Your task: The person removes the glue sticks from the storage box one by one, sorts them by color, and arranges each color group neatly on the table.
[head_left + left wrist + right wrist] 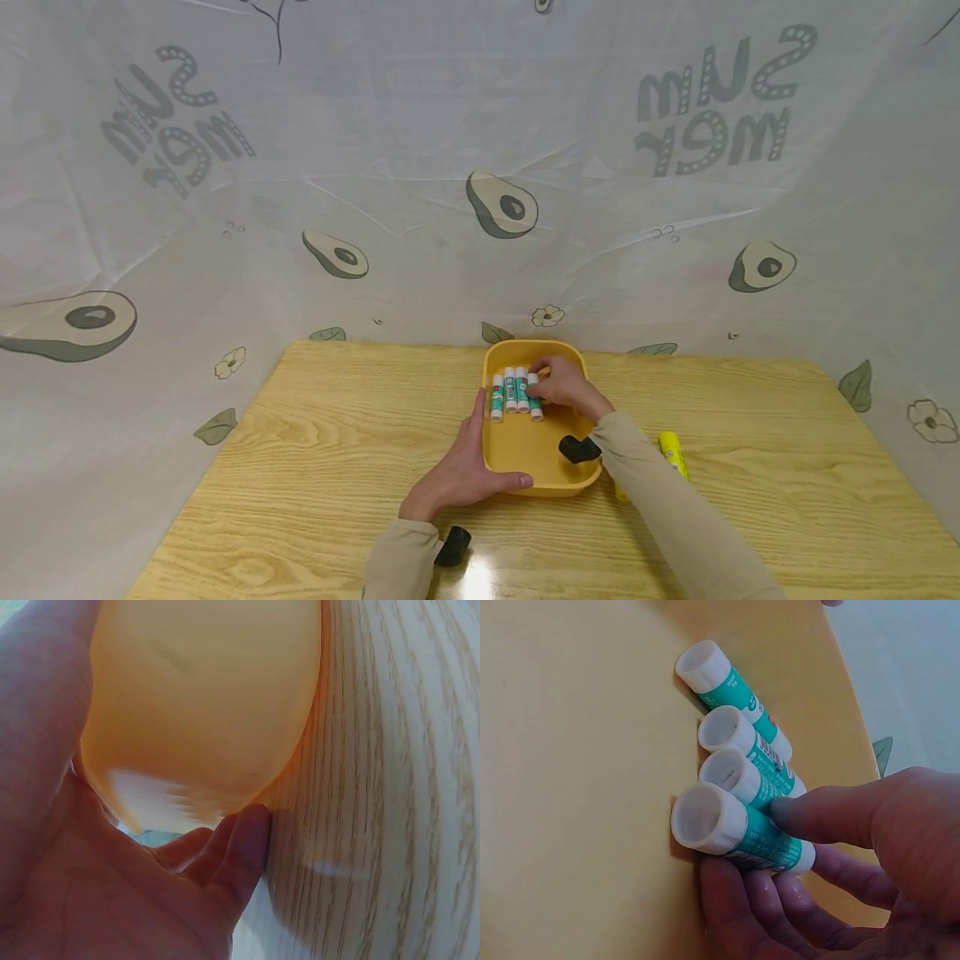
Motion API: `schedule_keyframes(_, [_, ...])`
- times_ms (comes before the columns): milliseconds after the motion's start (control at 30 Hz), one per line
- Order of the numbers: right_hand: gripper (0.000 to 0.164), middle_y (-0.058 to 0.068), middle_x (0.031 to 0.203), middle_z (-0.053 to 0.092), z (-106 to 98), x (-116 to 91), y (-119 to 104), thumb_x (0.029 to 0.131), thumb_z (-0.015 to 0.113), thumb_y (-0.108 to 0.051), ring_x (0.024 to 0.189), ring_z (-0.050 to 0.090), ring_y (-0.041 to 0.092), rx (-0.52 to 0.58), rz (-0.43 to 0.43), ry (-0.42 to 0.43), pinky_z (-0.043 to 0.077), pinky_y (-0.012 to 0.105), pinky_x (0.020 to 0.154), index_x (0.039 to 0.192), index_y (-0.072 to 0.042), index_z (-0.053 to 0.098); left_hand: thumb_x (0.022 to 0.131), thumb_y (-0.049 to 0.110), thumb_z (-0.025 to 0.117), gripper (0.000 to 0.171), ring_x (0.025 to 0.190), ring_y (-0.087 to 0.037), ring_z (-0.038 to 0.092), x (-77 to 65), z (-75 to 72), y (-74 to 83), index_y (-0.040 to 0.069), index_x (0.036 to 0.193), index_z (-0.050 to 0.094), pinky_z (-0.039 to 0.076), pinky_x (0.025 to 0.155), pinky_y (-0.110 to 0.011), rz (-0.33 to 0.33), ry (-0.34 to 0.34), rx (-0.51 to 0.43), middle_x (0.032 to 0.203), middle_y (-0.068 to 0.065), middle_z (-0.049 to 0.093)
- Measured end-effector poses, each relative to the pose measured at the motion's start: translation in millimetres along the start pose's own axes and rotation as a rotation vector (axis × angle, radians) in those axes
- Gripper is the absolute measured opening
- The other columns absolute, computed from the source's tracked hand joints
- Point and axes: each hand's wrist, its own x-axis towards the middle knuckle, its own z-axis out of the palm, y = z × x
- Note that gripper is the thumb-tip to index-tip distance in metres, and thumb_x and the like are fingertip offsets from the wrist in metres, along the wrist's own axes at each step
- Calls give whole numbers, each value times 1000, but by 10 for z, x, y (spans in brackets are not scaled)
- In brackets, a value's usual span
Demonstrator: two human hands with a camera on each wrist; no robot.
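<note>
A yellow plastic tray point(525, 457) stands on the wooden table. Several glue sticks point(511, 390), white with green labels, lie side by side near its far end. At the right end of this row, my right hand point(562, 385) pinches the outermost glue stick point(769, 844); the thumb is on top and the fingers curl under its side. Its open-looking white end faces the right wrist camera. My left hand point(467, 465) holds the tray's near left corner, thumb along the front rim and fingers against the outer wall, as the left wrist view also shows.
Right of the tray lies a yellow cylinder point(673, 452), and another yellow item point(621, 492) is mostly hidden behind the right sleeve point(660, 500). A pale curtain point(420, 250) printed with avocados hangs behind the table point(337, 433). Black wrist cameras point(453, 547) sit at both cuffs.
</note>
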Motion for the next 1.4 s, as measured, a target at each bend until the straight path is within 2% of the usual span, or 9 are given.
schedule_keyframes(267, [40,13,97,58,1,0,-8,89,75,-11,82,59,23,6,-15,31,54,25,68,125,-1,60,77,58,84,136,149,-34,33,-1,0,6,30,163,-18,31,121,-58,-7,0,7,168,-17,15])
schedule_keyframes(567, [40,13,100,57,-14,-17,-3,92,73,-11,78,59,22,104,-46,39,58,28,65,127,0,58,77,57,84,136,151,-33,31,-4,5,18,30,164,-16,31,122,-57,-7,5,5,169,-16,14])
schedule_keyframes(800, [42,17,108,59,-67,-51,-11,92,74,-11,87,63,25,175,-67,37,63,35,75,129,-1,58,78,55,84,135,151,-34,31,2,11,0,32,163,-18,31,121,-58,-8,5,17,169,-16,13])
schedule_keyframes(967, [41,19,112,58,-114,-85,-29,94,72,-12,89,66,26,211,-73,26,63,38,78,132,-3,57,78,55,83,133,151,-34,31,4,9,-2,35,162,-18,31,121,-59,-12,6,14,170,-15,12])
schedule_keyframes(1200, [40,20,116,55,-187,-175,-49,97,68,-10,93,66,28,252,-118,15,63,42,79,134,-2,55,77,56,85,136,154,-34,25,-6,10,12,33,162,-18,28,123,-59,1,-2,-24,170,-15,10])
schedule_keyframes(1400, [39,21,120,55,-254,-258,-61,98,67,-9,95,65,30,271,-155,11,62,49,85,135,-1,55,76,57,85,138,153,-35,26,-7,15,12,31,163,-18,28,122,-60,2,-1,-40,169,-16,12])
